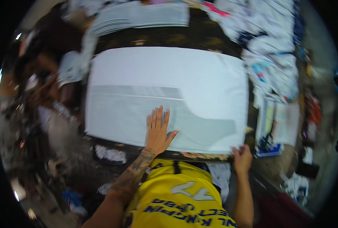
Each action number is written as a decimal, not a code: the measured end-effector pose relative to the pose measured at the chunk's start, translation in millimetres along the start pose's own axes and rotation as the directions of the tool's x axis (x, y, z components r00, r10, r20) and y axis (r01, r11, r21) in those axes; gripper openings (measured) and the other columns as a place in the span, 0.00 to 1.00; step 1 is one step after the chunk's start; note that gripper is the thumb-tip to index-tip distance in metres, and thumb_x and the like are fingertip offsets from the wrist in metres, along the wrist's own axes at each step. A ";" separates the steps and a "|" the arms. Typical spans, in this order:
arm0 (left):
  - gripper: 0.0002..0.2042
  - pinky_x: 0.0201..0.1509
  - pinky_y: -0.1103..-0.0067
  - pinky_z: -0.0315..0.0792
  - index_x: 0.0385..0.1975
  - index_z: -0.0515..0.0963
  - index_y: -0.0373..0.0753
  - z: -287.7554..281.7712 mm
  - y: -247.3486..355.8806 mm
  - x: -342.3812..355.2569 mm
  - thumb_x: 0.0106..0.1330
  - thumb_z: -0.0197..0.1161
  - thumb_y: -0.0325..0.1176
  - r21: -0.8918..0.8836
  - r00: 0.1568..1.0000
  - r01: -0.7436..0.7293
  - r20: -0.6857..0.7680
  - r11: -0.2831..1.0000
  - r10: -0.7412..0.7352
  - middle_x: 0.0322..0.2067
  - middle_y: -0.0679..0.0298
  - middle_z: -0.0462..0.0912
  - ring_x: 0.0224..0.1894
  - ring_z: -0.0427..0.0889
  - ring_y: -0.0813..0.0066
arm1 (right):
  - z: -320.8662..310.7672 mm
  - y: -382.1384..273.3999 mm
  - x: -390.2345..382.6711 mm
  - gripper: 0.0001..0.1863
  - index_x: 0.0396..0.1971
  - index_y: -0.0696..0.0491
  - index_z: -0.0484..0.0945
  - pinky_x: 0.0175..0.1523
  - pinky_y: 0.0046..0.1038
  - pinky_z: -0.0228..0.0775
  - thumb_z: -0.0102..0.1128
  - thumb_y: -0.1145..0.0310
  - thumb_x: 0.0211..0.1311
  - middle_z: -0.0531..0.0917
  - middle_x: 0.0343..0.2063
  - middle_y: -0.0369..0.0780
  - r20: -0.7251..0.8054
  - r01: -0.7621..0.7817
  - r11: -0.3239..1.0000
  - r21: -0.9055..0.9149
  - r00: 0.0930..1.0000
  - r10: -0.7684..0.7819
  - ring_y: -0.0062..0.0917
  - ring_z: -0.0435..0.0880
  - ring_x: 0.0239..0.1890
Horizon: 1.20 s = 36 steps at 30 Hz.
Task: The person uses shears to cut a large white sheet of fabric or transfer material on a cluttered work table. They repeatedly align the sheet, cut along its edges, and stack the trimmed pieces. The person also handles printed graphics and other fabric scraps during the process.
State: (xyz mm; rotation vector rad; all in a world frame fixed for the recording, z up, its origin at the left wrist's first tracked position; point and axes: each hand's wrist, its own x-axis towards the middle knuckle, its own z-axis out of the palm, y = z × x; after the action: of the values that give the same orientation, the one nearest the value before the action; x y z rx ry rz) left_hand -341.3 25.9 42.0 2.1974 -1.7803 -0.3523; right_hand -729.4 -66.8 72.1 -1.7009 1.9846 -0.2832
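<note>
A broad white cloth (214, 72) is spread flat over a dark table. On its near half shows a grey fabric panel (119, 117), long and curved along its right side, with a pale line across its upper part. My left hand (159, 131) lies flat on the grey panel, palm down and fingers apart, pressing on nothing else. At the near right corner of the white cloth, the fingers of my right hand (243, 157) are pinched on its edge.
The dark tabletop (165, 38) shows beyond the cloth. Stacked grey fabric pieces (138, 15) lie at the far edge. White garments (267, 49) are heaped at the right, above a blue-edged flat packet (269, 144). Blurred clutter covers the floor at left.
</note>
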 end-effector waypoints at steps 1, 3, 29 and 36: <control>0.45 0.85 0.43 0.35 0.86 0.45 0.38 -4.6 -32.3 -19.6 0.79 0.56 0.56 0.092 0.995 0.084 -0.051 0.992 -0.080 0.84 0.43 0.45 0.86 0.42 0.41 | 1.5 3.7 1.6 0.17 0.41 0.62 0.82 0.40 0.43 0.78 0.75 0.62 0.65 0.89 0.32 0.51 0.074 -0.012 1.000 0.018 0.997 0.011 0.43 0.90 0.34; 0.45 0.86 0.45 0.37 0.85 0.49 0.37 -18.8 -102.4 -69.3 0.77 0.58 0.58 0.273 0.961 0.274 -0.116 0.922 -0.251 0.83 0.42 0.48 0.86 0.44 0.41 | 6.1 12.4 5.3 0.14 0.34 0.61 0.80 0.40 0.42 0.77 0.74 0.66 0.66 0.88 0.28 0.49 0.088 0.090 0.995 -0.047 0.992 -0.086 0.43 0.89 0.32; 0.13 0.43 0.73 0.81 0.51 0.84 0.34 -153.4 -354.9 -177.8 0.68 0.73 0.25 -0.402 0.602 0.597 -0.347 0.694 -0.719 0.31 0.59 0.89 0.34 0.88 0.72 | -79.6 21.9 15.1 0.10 0.33 0.55 0.81 0.32 0.20 0.59 0.72 0.68 0.72 0.78 0.24 0.26 0.011 0.122 0.959 0.257 0.992 -0.129 0.09 0.70 0.27; 0.15 0.52 0.69 0.80 0.55 0.83 0.35 -114.1 -350.2 -178.6 0.69 0.70 0.25 -0.275 0.580 0.697 -0.326 0.662 -0.746 0.45 0.54 0.88 0.46 0.88 0.63 | -39.9 48.7 10.9 0.09 0.33 0.56 0.82 0.33 0.22 0.62 0.73 0.70 0.70 0.79 0.23 0.28 0.003 0.150 0.977 0.150 0.988 -0.152 0.12 0.71 0.26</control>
State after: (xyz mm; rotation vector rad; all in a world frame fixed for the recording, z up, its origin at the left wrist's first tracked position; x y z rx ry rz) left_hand -18.6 276.6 18.5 2.5688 -0.5439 -0.1170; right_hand -792.2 -74.5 80.6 -1.7538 1.7787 -0.4603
